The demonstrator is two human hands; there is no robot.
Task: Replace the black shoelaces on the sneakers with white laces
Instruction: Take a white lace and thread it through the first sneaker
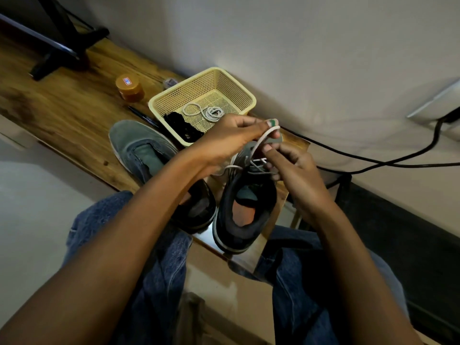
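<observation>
While our left hand [234,135] pinches a loop of white lace [261,140] and lifts it above the right shoe [245,207], our right hand [293,168] pinches the lace lower down, at the eyelets. Both grips are clamped on that lace, so we judge the step in hand to be threading white lace through the upper eyelets of this shoe; a few white crossings show on its tongue.

Left of it lies the other shoe [139,150], with no lace that we can see. In the basket [234,83] behind the shoes wait a coiled white lace [206,112] and the black laces [183,128], already off.

Next, we judge, the slack must be drawn through evenly and the free end steered into the next eyelet, which calls for a fine pinch near the tip. We cannot tell where the tip is, since our fingers hide it.

Room is tight. The right shoe's heel overhangs the near edge of the surface [62,108], above our knees, so a hard pull could tip it off. Beside our left hand stands the basket, with a jar [129,87] and pen [144,117] further left. Rightward, past the surface's end, a cable [373,160] trails.
</observation>
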